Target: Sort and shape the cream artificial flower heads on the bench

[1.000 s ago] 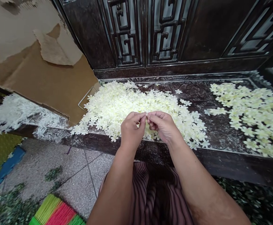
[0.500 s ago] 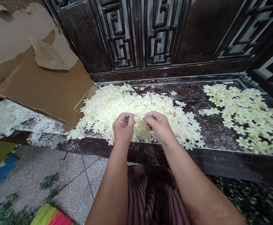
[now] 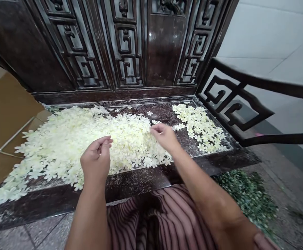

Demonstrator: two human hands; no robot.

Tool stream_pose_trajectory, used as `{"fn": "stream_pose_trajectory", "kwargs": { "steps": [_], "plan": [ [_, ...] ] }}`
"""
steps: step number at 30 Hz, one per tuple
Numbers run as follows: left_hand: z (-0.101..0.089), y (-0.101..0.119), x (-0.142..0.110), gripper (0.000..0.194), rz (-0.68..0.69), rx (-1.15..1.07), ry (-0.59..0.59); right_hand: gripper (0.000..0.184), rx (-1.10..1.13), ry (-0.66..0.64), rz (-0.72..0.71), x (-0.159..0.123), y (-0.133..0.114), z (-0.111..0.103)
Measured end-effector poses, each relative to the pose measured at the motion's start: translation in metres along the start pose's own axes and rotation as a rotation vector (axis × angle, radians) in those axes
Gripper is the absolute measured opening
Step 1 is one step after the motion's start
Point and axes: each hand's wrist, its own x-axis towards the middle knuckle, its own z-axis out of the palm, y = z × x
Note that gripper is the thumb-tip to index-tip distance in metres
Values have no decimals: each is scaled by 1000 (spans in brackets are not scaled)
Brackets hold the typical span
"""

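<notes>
A large heap of small cream artificial flowers (image 3: pixel 70 139) covers the left and middle of a dark wooden bench seat (image 3: pixel 141 178). A smaller, flatter spread of the same flowers (image 3: pixel 198 125) lies at the seat's right end. My left hand (image 3: pixel 96 159) hovers over the front of the big heap with thumb and fingertips pinched together; what they hold is too small to make out. My right hand (image 3: pixel 163 135) reaches toward the right over the heap's far edge, fingers curled in a pinch, apparently on a flower.
The bench has a carved dark backrest (image 3: pixel 125 52) and an openwork armrest (image 3: pixel 245 104) on the right. Brown cardboard (image 3: pixel 2 114) with a wire loop lies at the left. Green plastic leaf bits (image 3: pixel 245 198) litter the floor on the right. Striped fabric covers my lap (image 3: pixel 162 222).
My hands were pinched together over the heap; they have come apart, the right moving toward the smaller spread. The view has swung to the right.
</notes>
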Motion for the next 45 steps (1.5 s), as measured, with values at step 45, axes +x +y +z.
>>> {"fn": "stream_pose_trajectory", "kwargs": {
  "steps": [45],
  "plan": [
    [-11,-4,-4,20,-169,-635,-486,26,837,-750,410,-35,-17,74]
  ]
}}
